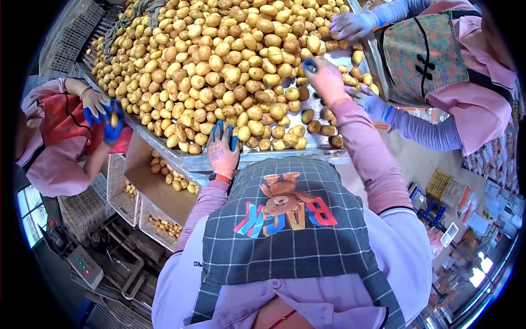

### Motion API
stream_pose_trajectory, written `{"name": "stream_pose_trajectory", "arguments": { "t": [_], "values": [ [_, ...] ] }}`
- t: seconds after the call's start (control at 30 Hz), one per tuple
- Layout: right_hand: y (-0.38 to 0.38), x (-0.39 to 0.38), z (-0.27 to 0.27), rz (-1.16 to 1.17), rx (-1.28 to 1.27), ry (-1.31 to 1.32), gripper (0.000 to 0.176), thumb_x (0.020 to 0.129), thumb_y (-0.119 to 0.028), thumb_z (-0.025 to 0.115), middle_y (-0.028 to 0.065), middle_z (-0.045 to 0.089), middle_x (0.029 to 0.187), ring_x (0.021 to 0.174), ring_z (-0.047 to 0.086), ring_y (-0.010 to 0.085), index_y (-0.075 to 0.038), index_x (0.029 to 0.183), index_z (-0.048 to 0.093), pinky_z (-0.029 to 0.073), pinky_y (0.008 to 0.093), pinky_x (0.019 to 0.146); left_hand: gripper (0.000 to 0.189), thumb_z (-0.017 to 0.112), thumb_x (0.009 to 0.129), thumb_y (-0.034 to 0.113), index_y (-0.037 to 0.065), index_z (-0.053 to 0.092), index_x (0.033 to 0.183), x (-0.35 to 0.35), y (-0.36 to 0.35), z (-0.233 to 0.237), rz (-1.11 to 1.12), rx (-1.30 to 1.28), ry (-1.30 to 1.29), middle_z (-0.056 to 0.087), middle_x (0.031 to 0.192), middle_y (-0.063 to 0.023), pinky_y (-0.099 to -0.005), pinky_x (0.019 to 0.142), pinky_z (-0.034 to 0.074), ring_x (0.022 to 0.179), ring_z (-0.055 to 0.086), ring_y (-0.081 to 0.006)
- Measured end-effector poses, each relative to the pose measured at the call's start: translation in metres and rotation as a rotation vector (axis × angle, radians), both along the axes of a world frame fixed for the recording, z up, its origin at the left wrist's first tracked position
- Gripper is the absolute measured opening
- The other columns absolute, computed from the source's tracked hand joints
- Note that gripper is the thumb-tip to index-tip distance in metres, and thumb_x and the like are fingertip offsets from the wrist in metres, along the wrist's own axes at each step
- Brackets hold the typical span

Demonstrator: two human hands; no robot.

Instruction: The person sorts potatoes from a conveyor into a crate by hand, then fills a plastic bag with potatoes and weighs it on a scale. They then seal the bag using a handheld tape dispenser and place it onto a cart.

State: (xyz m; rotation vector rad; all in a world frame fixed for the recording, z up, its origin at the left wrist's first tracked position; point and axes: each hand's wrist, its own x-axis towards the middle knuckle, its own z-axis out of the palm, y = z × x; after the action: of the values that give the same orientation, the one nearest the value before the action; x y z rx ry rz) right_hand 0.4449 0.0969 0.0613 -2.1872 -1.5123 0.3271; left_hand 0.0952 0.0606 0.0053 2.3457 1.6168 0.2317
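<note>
A large heap of yellow-brown potatoes (219, 71) covers a metal sorting table (200, 162) in front of me. My left hand (222, 153), in an orange glove with blue fingertips, rests at the table's near rim. Its fingers are spread and touch the nearest potatoes. Stretched out over the right part of the heap is my right hand (327, 81), gloved the same way. Its fingers bend downward among the potatoes and are partly hidden, so I cannot see whether a potato is in them. Several darker potatoes (320, 123) lie apart on bare metal below that hand.
On the right, a co-worker's gloved hands (353, 24) are at the table's side. Another co-worker on the left holds a potato in blue-and-white gloves (112, 123). A cardboard-lined chute (148, 175) and crates (123, 200) with potatoes stand at lower left; stacked crates (446, 186) are at right.
</note>
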Motion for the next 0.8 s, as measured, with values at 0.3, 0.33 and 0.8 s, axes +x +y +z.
{"name": "stream_pose_trajectory", "arguments": {
  "t": [0.3,0.33,0.8],
  "values": [
    [0.065,-0.035,-0.022,0.127,-0.058,1.824,0.046,0.088,-0.022,0.061,0.011,0.065,0.101,0.077,0.064,0.0163,-0.012,0.131,0.051,0.053,0.0283,0.065,0.038,0.054,0.094,0.025,0.003,0.058,0.125,-0.014,0.01,-0.011,0.483,-0.49,-1.156,0.058,0.126,-0.0088,-0.0397,0.1,0.043,0.119,0.053,-0.0207],
    [0.05,-0.038,-0.017,0.185,-0.088,2.001,0.045,0.089,-0.022,0.06,0.0113,0.064,0.104,0.08,0.065,0.0177,-0.012,0.132,0.05,0.054,0.0295,0.067,0.04,0.048,0.098,0.029,0.003,0.056,0.127,-0.009,0.008,0.012,0.63,-0.593,-1.326,0.058,0.125,-0.0085,-0.0406,0.098,0.045,0.118,0.053,-0.0197],
    [-0.045,-0.047,-0.048,0.165,0.039,-0.129,0.026,0.078,-0.019,0.064,0.0102,0.063,0.116,0.117,0.052,0.034,-0.01,0.102,0.067,0.036,0.0477,0.104,0.03,0.054,0.093,0.032,0.005,0.06,0.103,-0.008,0.0,0.013,0.757,-1.554,-1.994,0.063,0.091,-0.0086,-0.0323,0.063,0.049,0.079,0.06,-0.0231]
  ]
}}
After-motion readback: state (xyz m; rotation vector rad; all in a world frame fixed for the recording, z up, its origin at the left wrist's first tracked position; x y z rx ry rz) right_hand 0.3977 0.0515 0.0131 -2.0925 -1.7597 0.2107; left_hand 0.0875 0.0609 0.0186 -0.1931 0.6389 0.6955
